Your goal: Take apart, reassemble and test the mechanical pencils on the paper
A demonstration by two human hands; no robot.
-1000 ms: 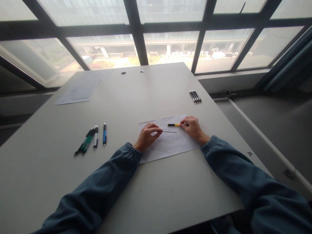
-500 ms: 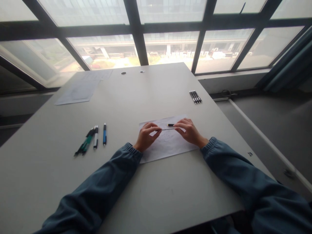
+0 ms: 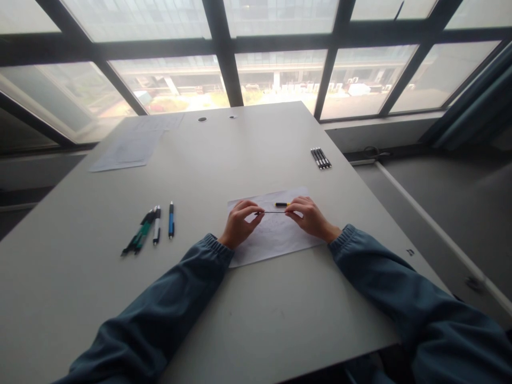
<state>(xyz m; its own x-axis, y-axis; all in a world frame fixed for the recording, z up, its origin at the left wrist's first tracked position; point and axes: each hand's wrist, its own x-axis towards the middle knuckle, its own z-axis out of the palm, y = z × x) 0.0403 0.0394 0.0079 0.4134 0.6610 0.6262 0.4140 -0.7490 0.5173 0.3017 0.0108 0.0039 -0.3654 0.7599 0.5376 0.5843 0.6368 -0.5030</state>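
Between my two hands runs a thin dark rod (image 3: 274, 212), perhaps a pen refill, held level above a white paper (image 3: 276, 240). My left hand (image 3: 243, 221) pinches its left end, where a small dark tip shows between the fingers. The other end sits in the closed fingertips of my right hand (image 3: 307, 216). A short black piece with yellow ends (image 3: 282, 204) lies on the paper just beyond the rod, partly beside my right fingers.
To the left lie a blue pen (image 3: 172, 220), a white-and-black pen (image 3: 157, 226) and green-and-black pens (image 3: 142, 232). Several black pens (image 3: 321, 158) form a row at the right. Papers (image 3: 128, 146) rest at the table's (image 3: 224, 154) far left.
The rod and the right fingertips have shifted slightly left. More of the black-and-yellow piece shows beside my right hand. Both hands keep their pinch.
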